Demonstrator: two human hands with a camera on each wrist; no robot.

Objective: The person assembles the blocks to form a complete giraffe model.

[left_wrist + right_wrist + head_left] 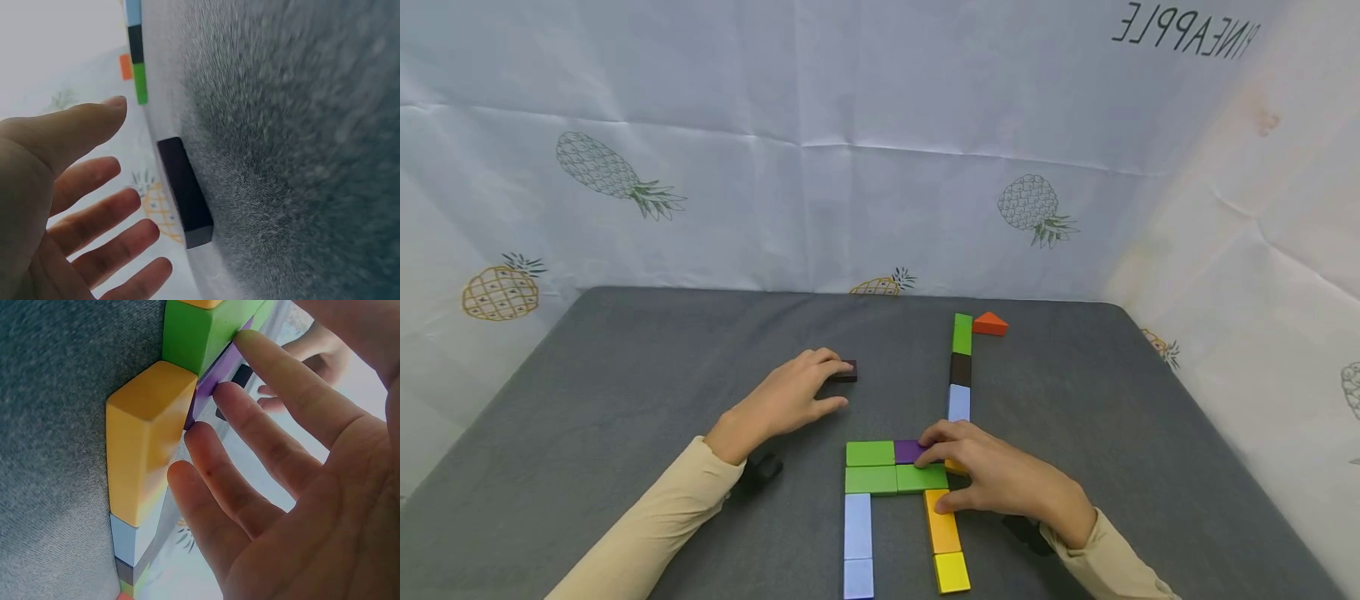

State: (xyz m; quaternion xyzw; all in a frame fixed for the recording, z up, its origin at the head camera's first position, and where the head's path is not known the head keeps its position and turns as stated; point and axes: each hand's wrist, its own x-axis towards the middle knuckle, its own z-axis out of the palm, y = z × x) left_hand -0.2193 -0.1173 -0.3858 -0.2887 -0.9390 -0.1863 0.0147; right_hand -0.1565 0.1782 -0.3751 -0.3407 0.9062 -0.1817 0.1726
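Just beside a dark brown, nearly black block (848, 372) is my left hand (790, 396), its fingers spread. In the left wrist view that block (185, 190) lies on the cloth, apart from the fingers. My right hand (1000, 471) is over the block layout, fingers extended and holding nothing. Its fingertips are at the purple block (907, 452) and the green block (922, 477), with the thumb near an orange block (943, 529). The right wrist view shows another orange block (147, 450) beside the fingertips. Part of the layout is hidden under the right hand.
A line of light blue (958, 402), dark (961, 370) and green (962, 333) blocks runs toward the back. A red triangular block (990, 324) touches its end. Light blue blocks (858, 527) and a yellow block (952, 572) lie at the front. Pineapple-printed curtain (850, 208) hangs behind the grey table (647, 367).
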